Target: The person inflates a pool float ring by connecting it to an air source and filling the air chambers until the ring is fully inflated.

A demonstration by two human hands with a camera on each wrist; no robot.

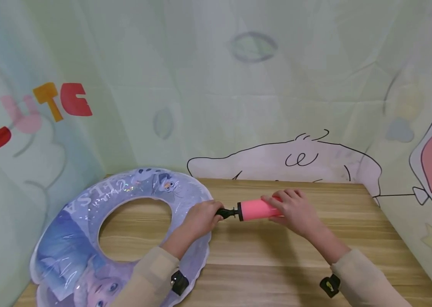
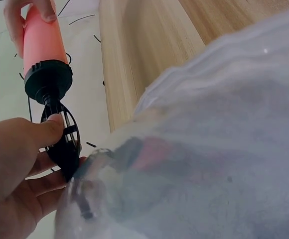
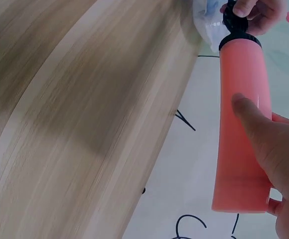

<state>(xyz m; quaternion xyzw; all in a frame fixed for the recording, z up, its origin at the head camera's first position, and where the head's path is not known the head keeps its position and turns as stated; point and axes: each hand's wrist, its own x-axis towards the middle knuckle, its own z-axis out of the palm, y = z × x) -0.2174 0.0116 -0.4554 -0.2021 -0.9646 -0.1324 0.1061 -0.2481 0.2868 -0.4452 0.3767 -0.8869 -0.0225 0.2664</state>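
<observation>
A pink hand pump point(image 1: 256, 209) with a black cap and black handle point(image 1: 225, 213) is held level above the table between both hands. My left hand point(image 1: 200, 219) pinches the black handle between thumb and fingers, as the left wrist view also shows. Round the pink barrel point(image 3: 243, 129) curl the thumb and fingers of my right hand point(image 1: 294, 213). A puffed-up swim ring point(image 1: 143, 183) with blue and purple cartoon print lies on the left, just under and beside the left hand. Its near edge is partly hidden by the left forearm.
The wood-grain table point(image 1: 262, 273) stretches under the pump and to the right. Behind it and at the sides hangs a printed cloth backdrop point(image 1: 208, 106) with cartoon drawings and letters. Each sleeve carries a black wrist device point(image 1: 179, 282).
</observation>
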